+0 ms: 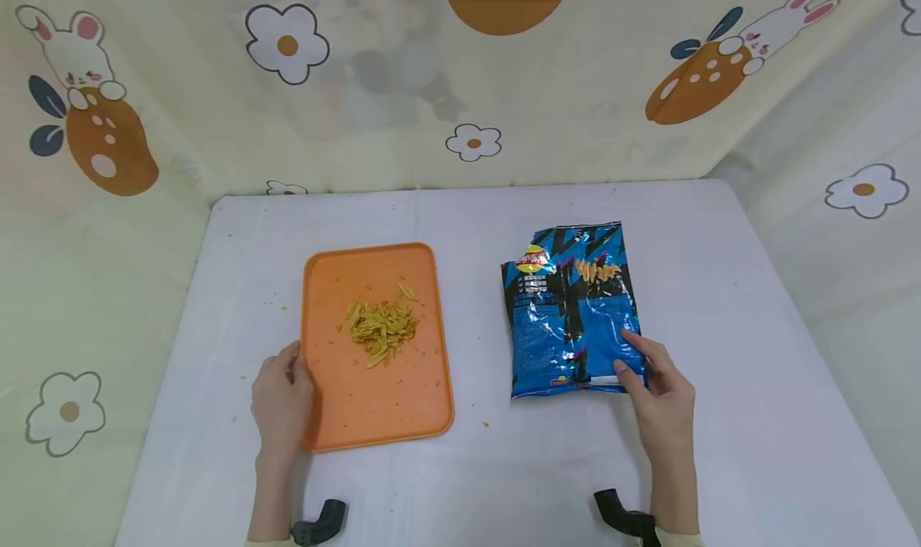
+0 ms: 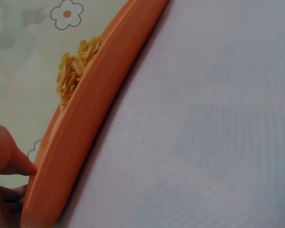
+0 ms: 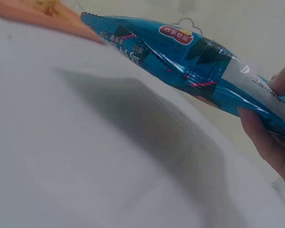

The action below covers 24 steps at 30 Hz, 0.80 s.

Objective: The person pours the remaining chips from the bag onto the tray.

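An orange tray [image 1: 360,407] lies on the table with a small heap of yellow chip pieces [image 1: 381,327] at its middle and crumbs scattered around. My left hand [image 1: 282,395] grips the tray's left rim, thumb over the edge in the left wrist view. To the right, a blue and black chip bag [image 1: 550,323] is pinched at its lower right corner by my right hand [image 1: 662,395]. The bag's top left corner is torn away. In the right wrist view the bag [image 3: 180,61] hangs above the table, its shadow beneath.
Small crumbs [image 1: 485,425] dot the white tabletop [image 1: 504,483], some left of the tray. A cream curtain [image 1: 388,131] printed with flowers, rabbits and carrots surrounds the table's back and sides. Black wrist mounts [image 1: 320,523] show at the bottom.
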### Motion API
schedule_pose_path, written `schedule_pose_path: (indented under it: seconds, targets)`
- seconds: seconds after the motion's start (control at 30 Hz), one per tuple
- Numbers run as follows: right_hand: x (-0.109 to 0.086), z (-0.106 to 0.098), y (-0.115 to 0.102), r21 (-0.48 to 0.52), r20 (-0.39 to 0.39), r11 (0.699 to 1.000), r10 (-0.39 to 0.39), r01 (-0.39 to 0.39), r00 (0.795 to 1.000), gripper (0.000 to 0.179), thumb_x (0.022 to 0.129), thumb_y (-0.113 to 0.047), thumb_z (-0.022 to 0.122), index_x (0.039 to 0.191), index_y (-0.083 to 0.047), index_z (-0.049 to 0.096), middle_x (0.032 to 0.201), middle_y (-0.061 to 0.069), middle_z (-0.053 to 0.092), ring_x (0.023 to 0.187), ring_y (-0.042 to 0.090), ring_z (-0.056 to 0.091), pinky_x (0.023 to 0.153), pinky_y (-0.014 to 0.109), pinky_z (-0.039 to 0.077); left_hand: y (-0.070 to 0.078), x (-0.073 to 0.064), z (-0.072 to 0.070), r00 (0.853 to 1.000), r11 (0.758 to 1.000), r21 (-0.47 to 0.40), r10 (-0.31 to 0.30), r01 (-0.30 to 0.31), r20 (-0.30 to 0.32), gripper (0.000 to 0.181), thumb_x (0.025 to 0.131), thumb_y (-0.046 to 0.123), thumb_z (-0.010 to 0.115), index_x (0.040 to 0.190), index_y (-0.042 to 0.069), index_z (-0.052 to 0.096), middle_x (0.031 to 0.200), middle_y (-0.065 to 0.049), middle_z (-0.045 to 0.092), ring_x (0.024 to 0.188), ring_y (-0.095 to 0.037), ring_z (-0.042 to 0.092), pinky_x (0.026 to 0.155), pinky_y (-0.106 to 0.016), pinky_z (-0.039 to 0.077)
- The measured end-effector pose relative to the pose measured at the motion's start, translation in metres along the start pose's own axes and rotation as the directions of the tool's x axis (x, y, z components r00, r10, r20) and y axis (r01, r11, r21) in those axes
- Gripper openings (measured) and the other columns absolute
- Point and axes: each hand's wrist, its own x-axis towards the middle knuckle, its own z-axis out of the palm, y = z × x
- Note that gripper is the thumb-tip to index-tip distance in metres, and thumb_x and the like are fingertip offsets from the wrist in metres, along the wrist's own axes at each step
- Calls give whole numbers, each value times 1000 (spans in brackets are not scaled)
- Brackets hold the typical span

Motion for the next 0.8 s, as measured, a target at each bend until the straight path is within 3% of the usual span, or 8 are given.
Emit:
schedule_pose_path:
  seconds: [0.17, 0.33, 0.43, 0.63, 0.7, 0.8]
  targets:
    - [9, -22, -4, -70, 5, 990, -121, 121, 993, 48, 95, 9, 65, 140, -7, 63, 134, 0, 61, 124, 3, 55, 96, 6, 44, -1, 0, 0, 1000, 1000, -2, 4, -4, -1, 38, 107, 11, 47, 142, -1, 57, 112, -23, 62, 92, -34, 60, 79, -47, 52]
    - [14, -36, -14, -188, 26, 960, -205, 206, 978, 51, 91, 12, 68, 138, -8, 65, 131, 8, 62, 116, -5, 55, 91, 3, 43, 0, 0, -1, 1000, 1000, -4, 7, -7, -5, 38, 107, 11, 47, 141, -1, 58, 113, -23, 62, 93, -35, 60, 80, -48, 52]
    - [18, -42, -23, -278, 40, 918, -285, 284, 958, 53, 88, 14, 70, 136, -7, 66, 130, 15, 63, 116, -14, 51, 90, 0, 40, 0, 0, -1, 1000, 1000, -2, 6, -6, -2, 38, 107, 11, 47, 142, -1, 58, 113, -23, 62, 93, -35, 60, 80, -48, 52]
    - [26, -48, -42, -383, 82, 808, -454, 448, 887, 54, 82, 17, 73, 132, -2, 68, 123, 22, 65, 113, -20, 46, 91, -2, 35, 1, -1, -2, 1000, 1000, -6, 4, -4, 0, 38, 107, 10, 47, 142, -1, 58, 114, -23, 62, 94, -35, 60, 81, -48, 52]
    - [28, -49, -48, -409, 99, 774, -489, 483, 867, 53, 80, 17, 74, 130, -1, 69, 120, 22, 66, 109, -13, 51, 91, -3, 35, 1, -1, -2, 1000, 1000, -10, -2, 2, 4, 38, 107, 10, 47, 142, 0, 58, 115, -23, 62, 95, -35, 59, 82, -48, 51]
    - [33, -49, -55, -446, 129, 725, -528, 524, 840, 53, 78, 18, 73, 128, 1, 69, 117, 22, 66, 102, 10, 61, 92, -3, 33, 1, -1, -3, 1000, 1000, -17, -4, 4, 9, 38, 107, 11, 47, 142, 0, 57, 115, -23, 62, 95, -35, 58, 82, -47, 51]
